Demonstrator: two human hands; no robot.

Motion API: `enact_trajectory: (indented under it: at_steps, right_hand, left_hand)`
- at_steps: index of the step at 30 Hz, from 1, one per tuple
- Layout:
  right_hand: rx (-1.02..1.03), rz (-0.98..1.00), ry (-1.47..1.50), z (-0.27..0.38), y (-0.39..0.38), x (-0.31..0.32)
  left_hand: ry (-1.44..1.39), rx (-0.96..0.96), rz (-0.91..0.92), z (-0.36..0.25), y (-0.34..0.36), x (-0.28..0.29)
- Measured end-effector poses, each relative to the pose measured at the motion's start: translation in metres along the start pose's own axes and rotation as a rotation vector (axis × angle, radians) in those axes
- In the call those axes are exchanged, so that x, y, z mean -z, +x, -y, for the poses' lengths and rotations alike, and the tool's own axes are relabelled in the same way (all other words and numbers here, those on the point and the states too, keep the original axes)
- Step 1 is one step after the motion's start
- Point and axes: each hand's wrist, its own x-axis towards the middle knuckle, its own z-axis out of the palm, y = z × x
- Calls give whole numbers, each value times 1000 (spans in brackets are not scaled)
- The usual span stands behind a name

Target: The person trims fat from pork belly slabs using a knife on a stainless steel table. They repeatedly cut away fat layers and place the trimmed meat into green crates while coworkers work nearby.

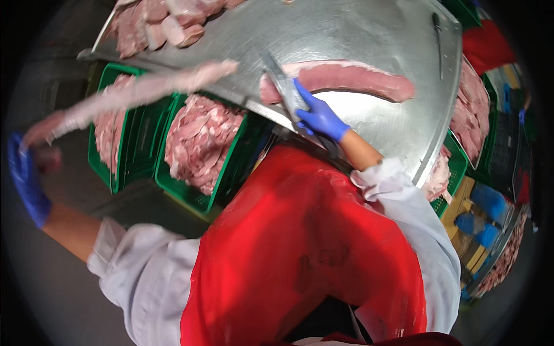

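Observation:
My left hand [29, 181], in a blue glove, is stretched far out to the left with its fingers closed on one end of a long pale strip of meat [141, 90]. Motion blurs the strip, which reaches over the green crates to the table's edge. In my right hand [324, 119], also blue-gloved, is a knife [283, 83], its broad blade pointing away from me. Beneath the blade lies the left part of a long pink piece of loin meat [360, 81] on the steel table [346, 29]. The knife's handle is mostly covered by my fingers.
Cut meat pieces [156, 23] are piled at the table's far left. Green crates of meat trimmings [202, 144] stand below the left edge. Along the right are more meat [470, 112] and a green crate [456, 167]. A thin dark-handled tool [438, 43] lies at the far right.

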Motion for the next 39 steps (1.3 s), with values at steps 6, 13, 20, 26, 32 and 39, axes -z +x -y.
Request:
enact_trajectory:
  at_steps: [6, 13, 20, 26, 32, 39]
  right_hand:
    - [-180, -696, -16, -68, -80, 158]
    - [-125, -1047, 318, -82, -60, 230]
    - [-517, -1245, -267, -102, -37, 215]
    - [-577, -1283, -326, -107, -33, 197]
    - [-563, -1294, -169, -98, -38, 185]
    - [-392, -1285, -59, -91, -55, 180]
  left_hand:
    - [677, 330, 643, 255, -187, -170]
    - [9, -334, 585, 37, -29, -445]
    - [-614, -558, 751, -216, 69, -644]
    - [-513, -625, 1132, -393, 45, -761]
    - [-380, -934, 1197, -436, 36, -803]
    - [-543, -723, 1196, -416, 21, -782]
